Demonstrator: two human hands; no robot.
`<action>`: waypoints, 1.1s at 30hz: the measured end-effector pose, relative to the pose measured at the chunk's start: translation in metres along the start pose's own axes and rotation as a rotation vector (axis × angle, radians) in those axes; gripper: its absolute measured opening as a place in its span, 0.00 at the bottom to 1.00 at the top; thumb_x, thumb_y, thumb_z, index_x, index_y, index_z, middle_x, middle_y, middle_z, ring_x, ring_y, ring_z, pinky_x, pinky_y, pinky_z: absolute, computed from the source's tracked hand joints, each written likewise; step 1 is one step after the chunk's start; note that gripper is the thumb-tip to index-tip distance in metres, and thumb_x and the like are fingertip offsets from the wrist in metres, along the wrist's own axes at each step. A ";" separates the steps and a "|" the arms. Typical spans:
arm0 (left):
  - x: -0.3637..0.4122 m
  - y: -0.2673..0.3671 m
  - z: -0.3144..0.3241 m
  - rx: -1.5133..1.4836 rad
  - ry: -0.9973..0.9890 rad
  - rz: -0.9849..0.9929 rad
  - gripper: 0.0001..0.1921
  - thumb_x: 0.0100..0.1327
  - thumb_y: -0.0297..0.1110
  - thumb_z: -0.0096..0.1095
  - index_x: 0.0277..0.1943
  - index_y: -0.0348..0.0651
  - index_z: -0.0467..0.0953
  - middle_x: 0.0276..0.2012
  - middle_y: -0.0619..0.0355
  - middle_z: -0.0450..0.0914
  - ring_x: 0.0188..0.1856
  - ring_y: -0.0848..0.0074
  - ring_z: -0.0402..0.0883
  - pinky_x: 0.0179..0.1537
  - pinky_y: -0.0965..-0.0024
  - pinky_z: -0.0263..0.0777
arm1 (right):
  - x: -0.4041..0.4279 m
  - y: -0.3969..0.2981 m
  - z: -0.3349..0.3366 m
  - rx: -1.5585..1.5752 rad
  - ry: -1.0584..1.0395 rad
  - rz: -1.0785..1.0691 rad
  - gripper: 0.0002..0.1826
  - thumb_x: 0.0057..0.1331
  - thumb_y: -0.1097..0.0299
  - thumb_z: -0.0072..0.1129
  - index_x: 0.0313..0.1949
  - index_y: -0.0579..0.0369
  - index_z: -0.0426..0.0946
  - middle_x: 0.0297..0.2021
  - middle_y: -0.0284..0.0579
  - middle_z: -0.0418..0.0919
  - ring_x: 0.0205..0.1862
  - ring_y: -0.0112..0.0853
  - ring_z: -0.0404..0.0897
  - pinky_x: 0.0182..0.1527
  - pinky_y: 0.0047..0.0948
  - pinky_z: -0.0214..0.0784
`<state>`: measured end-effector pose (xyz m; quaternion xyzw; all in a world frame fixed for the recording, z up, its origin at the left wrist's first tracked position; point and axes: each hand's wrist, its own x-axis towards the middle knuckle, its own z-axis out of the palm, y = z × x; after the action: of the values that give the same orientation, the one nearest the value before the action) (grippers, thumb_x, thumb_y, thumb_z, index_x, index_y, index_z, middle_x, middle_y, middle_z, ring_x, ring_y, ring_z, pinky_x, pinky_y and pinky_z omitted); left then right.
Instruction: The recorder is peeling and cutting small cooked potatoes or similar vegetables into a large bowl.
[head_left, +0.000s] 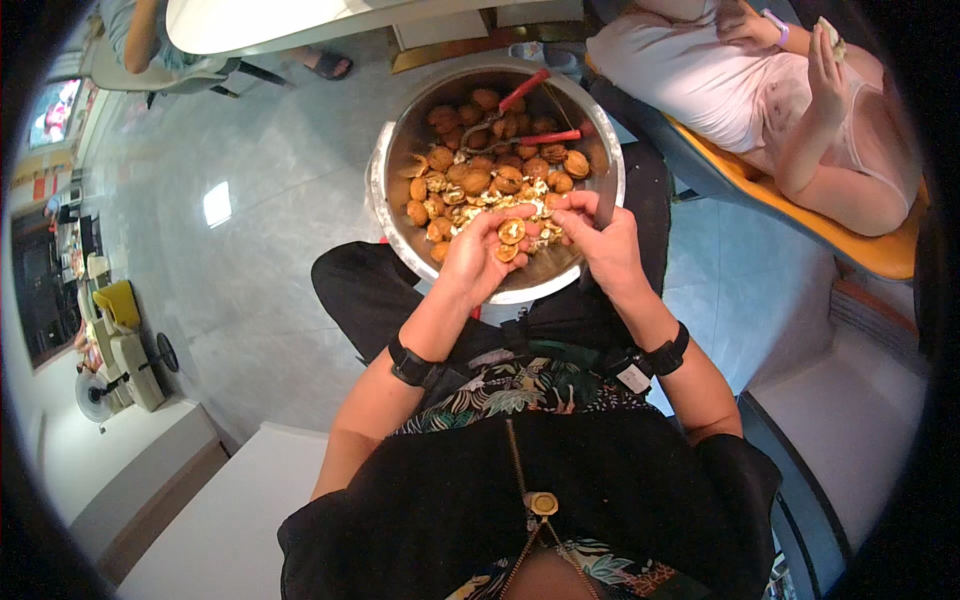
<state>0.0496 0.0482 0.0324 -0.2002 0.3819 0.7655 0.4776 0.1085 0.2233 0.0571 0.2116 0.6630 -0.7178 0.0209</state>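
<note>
A large metal basin (386, 202) rests by my lap, with whole walnuts (476, 181) at the far side and pale cracked pieces nearer to me. Over its near part my left hand (480, 251) cradles opened walnut shell pieces (511, 231) in palm and fingers. Close beside it, my right hand (606, 238) has thumb and index finger pinched together over a small pale piece; a dark flat blade-like thing (606, 191) stands up by this hand, and how it is held is unclear. A nutcracker with red handles (551, 138) lies on the walnuts.
A person (750, 97) reclines on an orange-edged seat (862, 244) at the right. A white table (300, 30) is at the top left, with another person's arm (140, 37) beside it. Grey floor lies left of the basin; a fan (94, 394) stands farther off.
</note>
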 end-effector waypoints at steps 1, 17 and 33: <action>0.001 -0.002 -0.001 -0.155 -0.055 -0.015 0.19 0.68 0.37 0.43 0.56 0.35 0.70 0.35 0.57 0.79 0.31 0.75 0.74 0.32 0.75 0.70 | -0.003 0.000 0.003 -0.002 -0.002 -0.001 0.08 0.62 0.72 0.60 0.38 0.63 0.78 0.28 0.32 0.78 0.25 0.16 0.72 0.29 0.17 0.65; -0.012 -0.008 0.018 0.333 0.036 0.397 0.22 0.72 0.42 0.40 0.61 0.37 0.68 0.39 0.62 0.75 0.29 0.85 0.67 0.27 0.83 0.61 | -0.017 0.000 0.017 -0.067 -0.101 0.078 0.09 0.61 0.71 0.62 0.37 0.64 0.75 0.25 0.32 0.75 0.24 0.14 0.67 0.28 0.15 0.61; -0.014 0.002 0.012 0.390 0.048 0.118 0.13 0.69 0.41 0.53 0.35 0.39 0.76 0.18 0.65 0.73 0.14 0.87 0.65 0.15 0.84 0.53 | -0.014 -0.006 0.014 -0.114 -0.145 -0.069 0.09 0.61 0.76 0.58 0.41 0.60 0.72 0.25 0.30 0.72 0.24 0.12 0.67 0.26 0.14 0.61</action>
<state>0.0550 0.0489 0.0508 -0.0995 0.5454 0.6985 0.4525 0.1152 0.2069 0.0682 0.1346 0.7062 -0.6928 0.0561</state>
